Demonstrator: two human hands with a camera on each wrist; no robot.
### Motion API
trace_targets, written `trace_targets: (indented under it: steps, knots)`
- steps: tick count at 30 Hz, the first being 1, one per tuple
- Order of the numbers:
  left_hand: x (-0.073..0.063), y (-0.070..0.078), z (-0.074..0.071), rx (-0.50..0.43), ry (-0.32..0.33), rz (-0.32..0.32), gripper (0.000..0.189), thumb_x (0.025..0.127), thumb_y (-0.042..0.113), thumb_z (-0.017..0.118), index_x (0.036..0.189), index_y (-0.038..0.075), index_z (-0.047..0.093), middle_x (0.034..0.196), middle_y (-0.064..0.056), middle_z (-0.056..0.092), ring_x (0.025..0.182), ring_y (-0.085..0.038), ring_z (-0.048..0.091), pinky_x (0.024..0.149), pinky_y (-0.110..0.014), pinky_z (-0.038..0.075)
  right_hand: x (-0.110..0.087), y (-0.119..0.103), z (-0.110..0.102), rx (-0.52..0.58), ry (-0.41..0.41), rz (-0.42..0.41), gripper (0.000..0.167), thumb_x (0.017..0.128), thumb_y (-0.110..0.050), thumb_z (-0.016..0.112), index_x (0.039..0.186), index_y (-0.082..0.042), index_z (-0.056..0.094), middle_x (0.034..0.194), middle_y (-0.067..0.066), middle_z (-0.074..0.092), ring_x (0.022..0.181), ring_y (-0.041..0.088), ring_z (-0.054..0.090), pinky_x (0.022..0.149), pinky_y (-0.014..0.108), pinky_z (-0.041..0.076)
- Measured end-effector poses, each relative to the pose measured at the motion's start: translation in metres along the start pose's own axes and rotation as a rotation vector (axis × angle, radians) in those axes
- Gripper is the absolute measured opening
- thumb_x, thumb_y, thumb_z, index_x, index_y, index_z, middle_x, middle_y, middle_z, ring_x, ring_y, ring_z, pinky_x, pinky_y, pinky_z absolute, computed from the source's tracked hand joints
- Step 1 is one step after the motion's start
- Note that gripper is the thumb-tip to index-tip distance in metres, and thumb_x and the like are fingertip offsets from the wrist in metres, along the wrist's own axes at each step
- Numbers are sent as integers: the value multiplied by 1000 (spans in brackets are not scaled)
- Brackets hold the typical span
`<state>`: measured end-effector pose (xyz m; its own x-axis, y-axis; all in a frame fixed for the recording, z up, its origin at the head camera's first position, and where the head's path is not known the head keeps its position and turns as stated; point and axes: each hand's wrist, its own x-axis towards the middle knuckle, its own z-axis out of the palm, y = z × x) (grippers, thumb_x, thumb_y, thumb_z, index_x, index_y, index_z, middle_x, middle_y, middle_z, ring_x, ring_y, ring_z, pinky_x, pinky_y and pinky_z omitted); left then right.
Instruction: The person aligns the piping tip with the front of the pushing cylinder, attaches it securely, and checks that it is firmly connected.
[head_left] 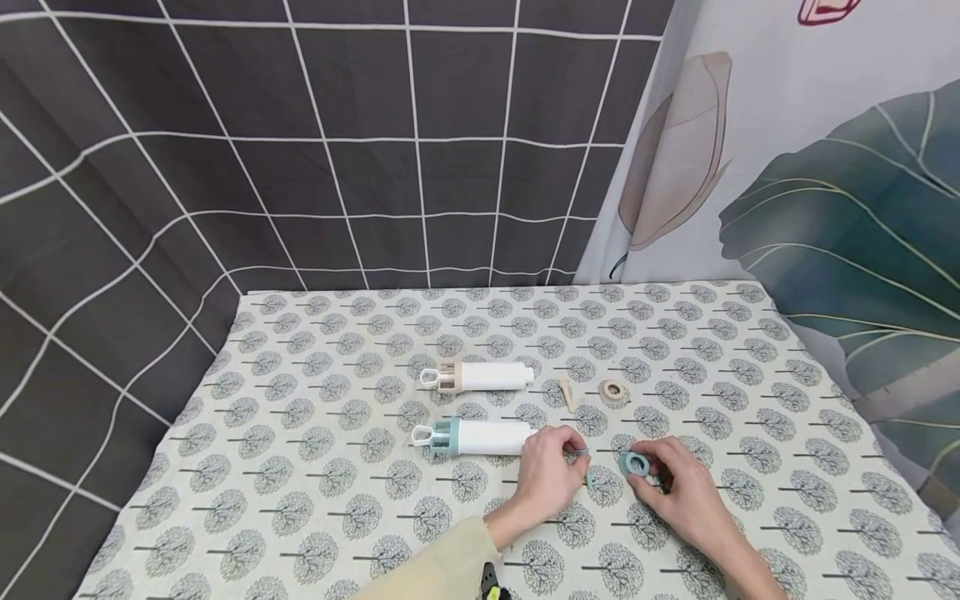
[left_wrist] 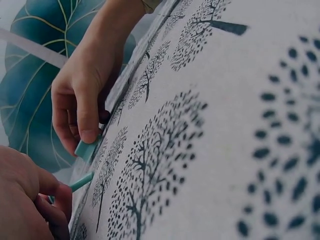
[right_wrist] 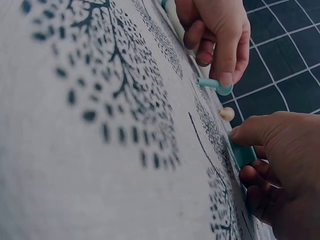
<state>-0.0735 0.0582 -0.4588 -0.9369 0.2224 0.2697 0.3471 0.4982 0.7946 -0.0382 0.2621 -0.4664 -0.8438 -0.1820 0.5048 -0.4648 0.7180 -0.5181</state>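
Observation:
My left hand (head_left: 551,467) pinches a small teal peg (right_wrist: 217,86) with a thin stem and a rounded end, just past the right end of a white cylinder with a teal slotted end (head_left: 491,437). To its right, my right hand (head_left: 678,483) holds a teal ring (head_left: 634,465) by its edge, low over the cloth. In the right wrist view the ring's side shows between thumb and fingers. Farther back lie a beige peg (head_left: 566,395) and a beige ring (head_left: 613,390), both loose on the cloth.
A second white cylinder with a beige slotted end (head_left: 495,377) lies behind the teal one, each with a white loop at its left end. The table wears a tree-print cloth (head_left: 315,483). A dark grid curtain (head_left: 360,175) hangs behind, a leaf-print one (head_left: 862,250) at right.

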Motion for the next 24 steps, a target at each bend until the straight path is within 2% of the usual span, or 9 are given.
trace_targets:
  steps: [4, 24]
  knots:
    - [0, 0, -1, -10, 6, 11, 15, 76, 2, 80, 80, 12, 70, 75, 8, 63, 71, -4, 55, 75, -24, 44, 0, 1, 0, 0, 9, -7, 45, 60, 8, 86, 101, -3, 68, 87, -5, 57, 70, 8, 50, 59, 13, 39]
    - [1, 3, -1, -84, -37, -67, 15, 78, 3, 80, 79, 13, 69, 72, 13, 60, 70, -1, 53, 74, -22, 44, 1, -1, -2, 33, 24, 5, 46, 59, 12, 84, 100, -1, 66, 85, -3, 57, 66, 8, 50, 55, 14, 42]
